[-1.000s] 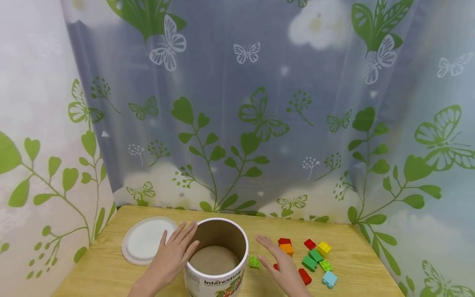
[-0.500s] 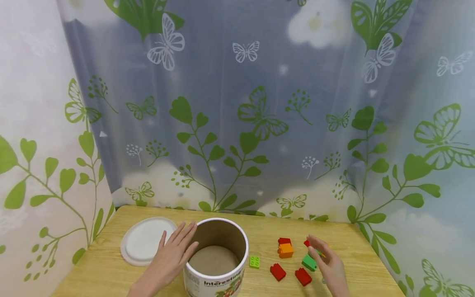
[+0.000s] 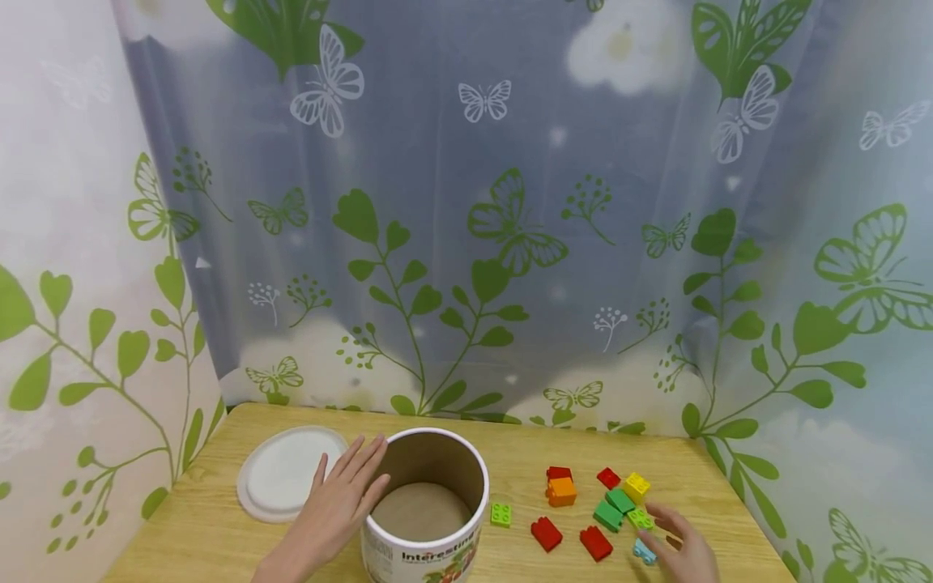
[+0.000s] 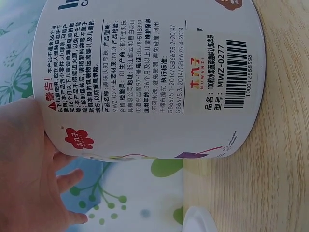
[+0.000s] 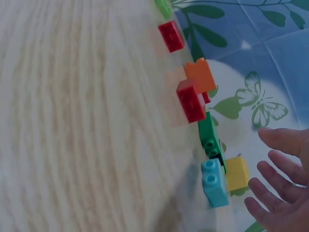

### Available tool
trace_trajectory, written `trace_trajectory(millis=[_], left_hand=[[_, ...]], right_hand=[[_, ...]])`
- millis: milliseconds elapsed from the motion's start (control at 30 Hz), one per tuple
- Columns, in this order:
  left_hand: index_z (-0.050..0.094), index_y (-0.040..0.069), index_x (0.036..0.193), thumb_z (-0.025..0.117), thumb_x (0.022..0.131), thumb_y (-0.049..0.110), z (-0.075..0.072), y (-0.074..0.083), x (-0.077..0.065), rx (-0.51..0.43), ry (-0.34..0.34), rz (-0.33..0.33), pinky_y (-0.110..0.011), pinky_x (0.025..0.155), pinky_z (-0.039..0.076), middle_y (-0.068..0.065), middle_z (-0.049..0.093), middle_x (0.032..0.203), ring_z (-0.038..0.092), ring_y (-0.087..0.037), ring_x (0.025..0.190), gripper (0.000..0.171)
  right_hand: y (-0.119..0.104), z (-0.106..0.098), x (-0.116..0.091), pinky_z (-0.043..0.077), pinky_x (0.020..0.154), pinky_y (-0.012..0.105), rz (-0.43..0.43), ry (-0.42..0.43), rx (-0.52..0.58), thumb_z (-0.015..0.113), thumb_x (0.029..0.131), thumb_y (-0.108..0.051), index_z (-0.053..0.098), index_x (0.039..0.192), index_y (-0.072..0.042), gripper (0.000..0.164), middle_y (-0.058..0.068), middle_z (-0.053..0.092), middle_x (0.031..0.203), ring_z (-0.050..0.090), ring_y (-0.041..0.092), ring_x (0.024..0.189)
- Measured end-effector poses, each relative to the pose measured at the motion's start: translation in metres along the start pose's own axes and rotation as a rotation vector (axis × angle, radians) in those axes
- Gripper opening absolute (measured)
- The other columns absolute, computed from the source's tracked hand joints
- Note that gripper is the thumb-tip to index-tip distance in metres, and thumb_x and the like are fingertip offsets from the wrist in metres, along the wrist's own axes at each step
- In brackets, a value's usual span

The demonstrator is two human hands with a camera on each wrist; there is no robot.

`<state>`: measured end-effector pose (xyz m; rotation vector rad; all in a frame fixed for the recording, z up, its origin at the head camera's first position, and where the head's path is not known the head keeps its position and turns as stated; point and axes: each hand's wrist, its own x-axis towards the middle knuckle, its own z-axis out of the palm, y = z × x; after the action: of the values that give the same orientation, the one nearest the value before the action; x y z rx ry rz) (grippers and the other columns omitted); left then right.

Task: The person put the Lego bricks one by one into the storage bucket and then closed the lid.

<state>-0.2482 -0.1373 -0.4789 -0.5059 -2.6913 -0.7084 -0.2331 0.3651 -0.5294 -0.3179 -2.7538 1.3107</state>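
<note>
My left hand (image 3: 338,494) lies with straight fingers against the near-left rim of a white round tub (image 3: 386,560), which has printed fruit and lettering. In the left wrist view, its thumb side meets the tub wall (image 4: 159,96). My right hand (image 3: 685,549) hovers at the right of the toy bricks, fingers parted and holding nothing. Closest to it are a light blue brick (image 3: 645,552) and a lime green brick (image 3: 641,519). The right wrist view has the spread fingers beside the light blue brick (image 5: 215,186), apart from it.
Several more bricks lie on the wooden table: yellow (image 3: 636,487), green (image 3: 608,515), red (image 3: 596,543), orange (image 3: 561,491), and a lone lime green one (image 3: 500,515) near the tub. A white lid (image 3: 291,465) lies at left. Printed curtains (image 3: 510,324) stand behind.
My right hand has moved rightward from beside the tub, over the bricks, to the light blue brick at their right side. The left hand and the tub have stayed put.
</note>
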Motion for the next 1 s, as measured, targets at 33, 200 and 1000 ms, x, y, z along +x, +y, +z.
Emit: trace_trajectory(millis=[33, 200, 1000], left_hand=[[0.046, 0.014, 0.154, 0.045, 0.108, 0.043, 0.0, 0.0, 0.0, 0.003, 0.002, 0.002, -0.073, 0.114, 0.014, -0.001, 0.041, 0.16, 0.032, -0.032, 0.15, 0.055], [0.046, 0.015, 0.154, 0.045, 0.108, 0.043, 0.001, -0.001, 0.001, 0.007, 0.004, 0.003, -0.073, 0.114, 0.014, 0.0, 0.041, 0.16, 0.031, -0.032, 0.15, 0.055], [0.047, 0.017, 0.154, 0.045, 0.108, 0.043, 0.0, 0.0, 0.0, 0.004, -0.003, -0.013, -0.074, 0.114, 0.016, 0.001, 0.042, 0.16, 0.032, -0.029, 0.15, 0.053]], right_hand=[[0.003, 0.0, 0.001, 0.048, 0.099, 0.06, 0.01, -0.011, -0.005, 0.073, 0.095, -0.034, 0.052, 0.14, 0.01, 0.066, 0.033, 0.052, 0.141, 0.051, 0.053, 0.126], [0.016, -0.001, 0.008, 0.055, 0.092, 0.053, 0.029, -0.05, -0.045, 0.082, 0.087, -0.035, 0.056, 0.133, 0.013, 0.072, 0.035, 0.055, 0.135, 0.055, 0.053, 0.119], [0.019, 0.004, 0.017, 0.054, 0.072, 0.035, 0.085, -0.067, -0.174, 0.089, 0.077, -0.021, 0.062, 0.122, 0.014, 0.063, 0.016, 0.069, 0.098, 0.064, 0.024, 0.086]])
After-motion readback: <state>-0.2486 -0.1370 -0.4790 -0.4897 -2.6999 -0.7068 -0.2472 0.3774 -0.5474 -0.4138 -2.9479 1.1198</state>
